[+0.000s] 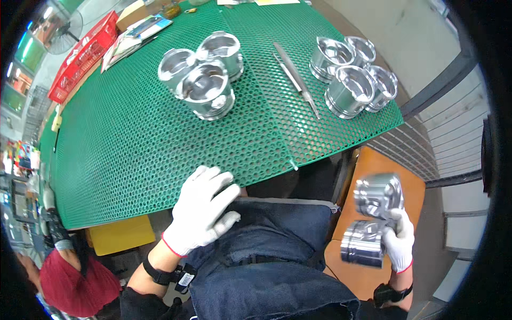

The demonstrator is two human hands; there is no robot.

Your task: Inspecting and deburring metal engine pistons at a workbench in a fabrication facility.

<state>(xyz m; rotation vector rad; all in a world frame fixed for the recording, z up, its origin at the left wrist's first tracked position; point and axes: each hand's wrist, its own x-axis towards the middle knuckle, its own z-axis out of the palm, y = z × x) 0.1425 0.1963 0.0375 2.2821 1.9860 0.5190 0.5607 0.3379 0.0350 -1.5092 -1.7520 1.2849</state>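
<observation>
My left hand (203,209), in a white glove, hovers at the near edge of the green mat with its fingers spread and nothing in them. Out to the right, over a brown seat, my gloved right hand (399,241) is closed on two shiny metal pistons. The upper piston (377,195) is a little blurred; the lower piston (364,244) lies on its side in the grip. On the mat stand three pistons (205,88) in a cluster left of the middle. Several more pistons (349,93) stand close together at the right corner.
The green perforated mat (133,144) covers the table. A metal file (296,80) and a slim pen-like tool lie between the piston groups. Far left are a red crate (85,56) and papers (133,37). A yellow stool (121,236) and a person in red (77,282) are at lower left.
</observation>
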